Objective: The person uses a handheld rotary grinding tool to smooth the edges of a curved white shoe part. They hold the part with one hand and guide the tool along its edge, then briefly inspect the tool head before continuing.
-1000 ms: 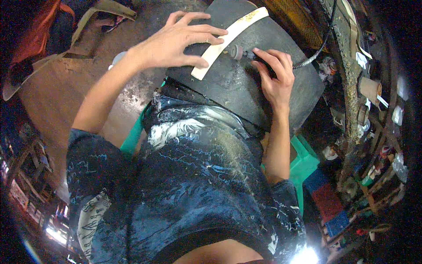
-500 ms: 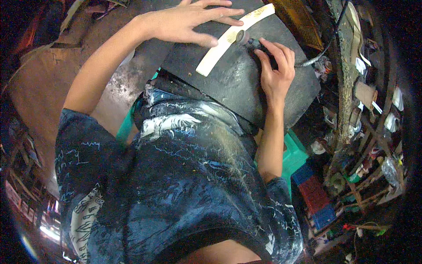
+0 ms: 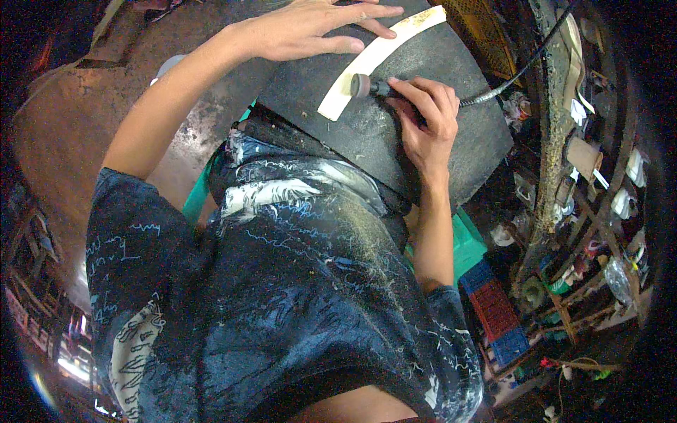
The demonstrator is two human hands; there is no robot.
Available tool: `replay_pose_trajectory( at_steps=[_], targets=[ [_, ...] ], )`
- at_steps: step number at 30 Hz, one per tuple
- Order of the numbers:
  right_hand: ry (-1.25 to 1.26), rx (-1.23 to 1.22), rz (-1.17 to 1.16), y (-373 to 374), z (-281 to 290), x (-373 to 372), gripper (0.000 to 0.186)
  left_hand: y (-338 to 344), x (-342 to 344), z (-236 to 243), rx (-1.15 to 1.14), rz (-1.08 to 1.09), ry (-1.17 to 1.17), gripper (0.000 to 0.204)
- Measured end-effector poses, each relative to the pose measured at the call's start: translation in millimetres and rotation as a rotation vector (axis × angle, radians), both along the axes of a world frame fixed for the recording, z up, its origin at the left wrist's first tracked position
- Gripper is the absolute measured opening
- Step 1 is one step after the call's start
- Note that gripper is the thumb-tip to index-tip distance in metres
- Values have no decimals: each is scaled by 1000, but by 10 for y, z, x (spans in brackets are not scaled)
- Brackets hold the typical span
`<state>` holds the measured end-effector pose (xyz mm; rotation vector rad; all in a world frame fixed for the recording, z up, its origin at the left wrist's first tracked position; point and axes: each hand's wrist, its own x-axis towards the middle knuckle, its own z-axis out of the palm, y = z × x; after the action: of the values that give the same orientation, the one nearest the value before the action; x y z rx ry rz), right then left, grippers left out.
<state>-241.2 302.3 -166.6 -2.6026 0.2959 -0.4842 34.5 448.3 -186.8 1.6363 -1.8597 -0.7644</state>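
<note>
A curved cream-white strip (image 3: 384, 55) lies on a dark work board (image 3: 423, 151) across my lap. My left hand (image 3: 317, 28) lies flat with fingers spread, pressing down on the strip's upper part. My right hand (image 3: 419, 123) grips the handpiece of a rotary grinding tool (image 3: 367, 86), held like a pen. Its small drum head touches the strip's lower edge. A flexible black shaft (image 3: 518, 70) runs from the handpiece up to the right.
My dusty dark shirt (image 3: 296, 282) fills the lower middle. A green plastic stool (image 3: 465, 247) shows under the board. Cluttered shelves with tools and scraps (image 3: 585, 183) stand to the right, with red and blue crates (image 3: 501, 317) below. Brown floor (image 3: 77, 120) lies to the left.
The grinding head has slid down the strip toward its lower end, and my right hand followed. My left hand has shifted further up the strip.
</note>
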Motion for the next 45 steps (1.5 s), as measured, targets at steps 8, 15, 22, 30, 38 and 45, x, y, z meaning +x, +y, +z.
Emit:
replay_pose_trajectory(
  at_steps=[8,15,22,30,38,45],
  targets=[
    [2,4,-7,0,19,0,37,-23,-30,-31,-25,28,11,50],
    [-83,-14,-210,-95,-49,137,35,-27,-60,-39,-38,58,67,46],
    [-9,3,-106,45,-33,148,36,-28,-46,-20,4,42,2,48],
    [57,-11,33,134,153,40,41,-36,-66,-65,-72,77,25,57],
    [-36,-24,-169,-65,4,89,36,-80,-45,-31,-46,97,145,83],
    [-6,-60,-98,8,3,144,38,-101,-17,-65,-46,108,184,82]
  ],
)
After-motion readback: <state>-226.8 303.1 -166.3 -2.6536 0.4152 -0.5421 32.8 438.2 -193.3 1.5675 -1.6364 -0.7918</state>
